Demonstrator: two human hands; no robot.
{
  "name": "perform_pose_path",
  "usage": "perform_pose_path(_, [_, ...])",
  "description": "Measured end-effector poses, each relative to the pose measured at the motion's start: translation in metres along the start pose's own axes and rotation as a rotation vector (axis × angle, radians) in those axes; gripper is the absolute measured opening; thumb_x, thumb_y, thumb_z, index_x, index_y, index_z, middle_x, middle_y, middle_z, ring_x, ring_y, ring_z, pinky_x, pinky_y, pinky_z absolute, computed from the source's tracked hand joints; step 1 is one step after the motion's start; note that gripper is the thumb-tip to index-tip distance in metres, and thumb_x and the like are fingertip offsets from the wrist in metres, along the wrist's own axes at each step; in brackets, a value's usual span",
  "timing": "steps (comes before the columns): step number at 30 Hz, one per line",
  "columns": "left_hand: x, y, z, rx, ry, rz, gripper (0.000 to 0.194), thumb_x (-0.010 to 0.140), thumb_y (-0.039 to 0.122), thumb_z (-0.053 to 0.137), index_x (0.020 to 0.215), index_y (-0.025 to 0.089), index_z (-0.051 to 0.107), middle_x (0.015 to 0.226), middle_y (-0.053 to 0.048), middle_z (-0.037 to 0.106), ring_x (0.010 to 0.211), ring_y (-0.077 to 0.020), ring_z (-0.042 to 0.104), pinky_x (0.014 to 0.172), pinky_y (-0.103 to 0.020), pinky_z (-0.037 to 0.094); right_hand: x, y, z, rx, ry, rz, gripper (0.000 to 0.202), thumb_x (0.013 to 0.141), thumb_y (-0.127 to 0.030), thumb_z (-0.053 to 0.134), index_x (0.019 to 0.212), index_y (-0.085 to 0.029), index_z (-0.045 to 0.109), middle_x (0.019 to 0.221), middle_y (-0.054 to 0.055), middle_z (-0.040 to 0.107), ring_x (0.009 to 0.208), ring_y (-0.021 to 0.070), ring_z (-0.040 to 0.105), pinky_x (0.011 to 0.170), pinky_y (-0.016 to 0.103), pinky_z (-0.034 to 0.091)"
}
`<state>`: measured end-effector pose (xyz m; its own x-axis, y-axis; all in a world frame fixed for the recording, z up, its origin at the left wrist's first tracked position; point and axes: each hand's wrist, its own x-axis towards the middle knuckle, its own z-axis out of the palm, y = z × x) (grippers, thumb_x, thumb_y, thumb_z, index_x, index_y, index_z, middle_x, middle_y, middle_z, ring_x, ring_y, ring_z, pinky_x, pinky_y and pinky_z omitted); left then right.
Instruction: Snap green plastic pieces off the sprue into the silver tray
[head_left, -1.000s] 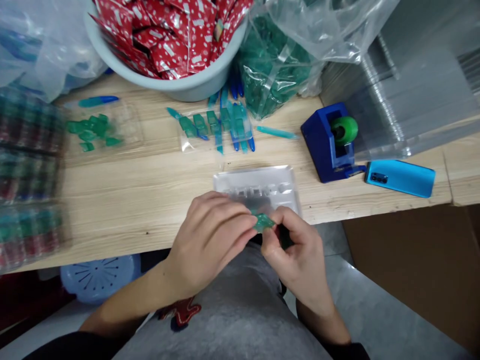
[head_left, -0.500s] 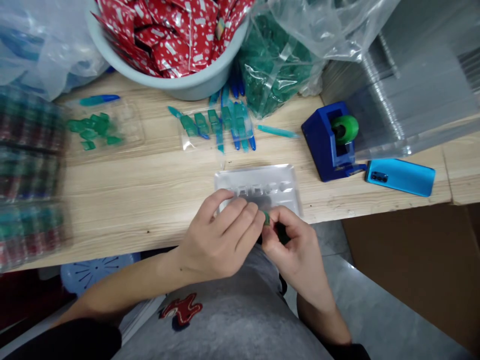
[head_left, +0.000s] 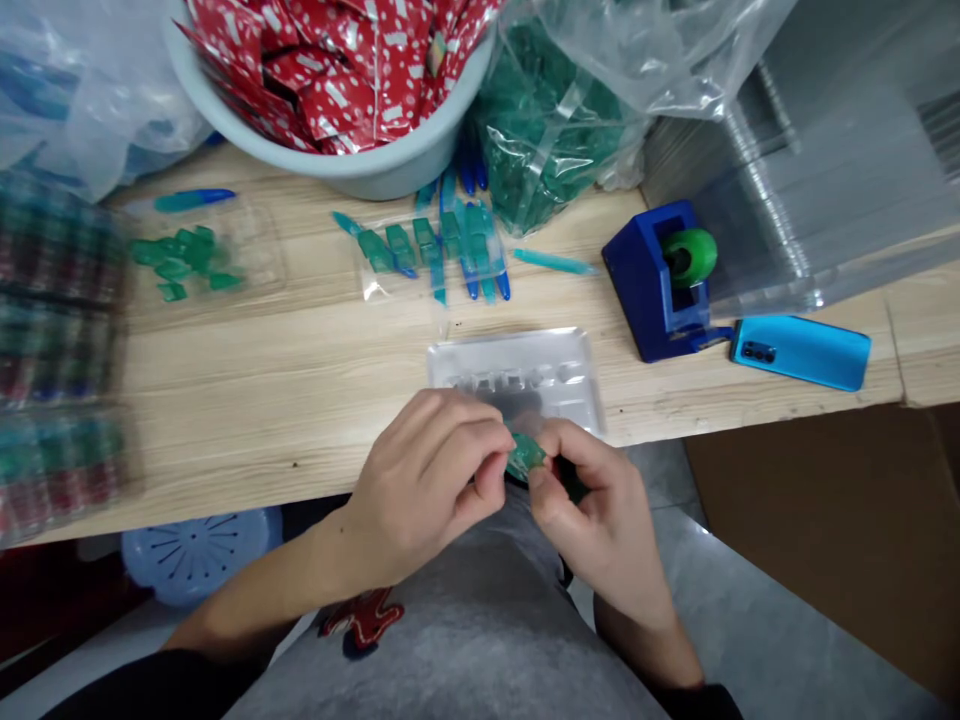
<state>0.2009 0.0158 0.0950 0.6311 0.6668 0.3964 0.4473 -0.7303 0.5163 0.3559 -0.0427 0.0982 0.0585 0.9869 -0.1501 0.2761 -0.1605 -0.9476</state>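
Note:
A small translucent green plastic piece (head_left: 526, 456) is between my two hands, above my lap at the table's front edge. My left hand (head_left: 439, 475) pinches its left side between thumb and forefinger. On the other side, the thumb and forefinger of my right hand (head_left: 592, 500) grip it; something dark green shows within the curl of that hand, too hidden to name. Just beyond my fingers lies a clear plastic blister tray (head_left: 517, 350) with moulded hollows, its near part covered by my hands.
Behind the tray lie green pieces (head_left: 425, 243) and blue-green pens (head_left: 472, 250). A blue tape dispenser (head_left: 649, 285) and blue phone (head_left: 806, 352) sit right. Red packets fill a basin (head_left: 360, 175); a bag of green pieces (head_left: 555, 130) adjoins it. Filled packs (head_left: 60, 350) are stacked left.
My left fingers have drawn back and curled into a pinch, so more of the green piece shows. My right hand has stayed almost in place.

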Motion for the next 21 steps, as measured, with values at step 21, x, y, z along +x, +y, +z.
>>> perform_pose_path(21, [0.007,0.004,-0.015,0.018,-0.068,-0.057,0.01,0.091,0.011,0.052,0.089,0.018,0.06,0.077,-0.003,0.07,0.071,-0.0163,0.067,0.065,-0.028,0.059,-0.002,-0.005,0.003,0.006,-0.037,-0.042,0.017,0.074,-0.008,0.048,0.063,-0.018,0.039,0.059,-0.006,0.037,0.054,0.0057,0.034,0.052,0.021,0.029])
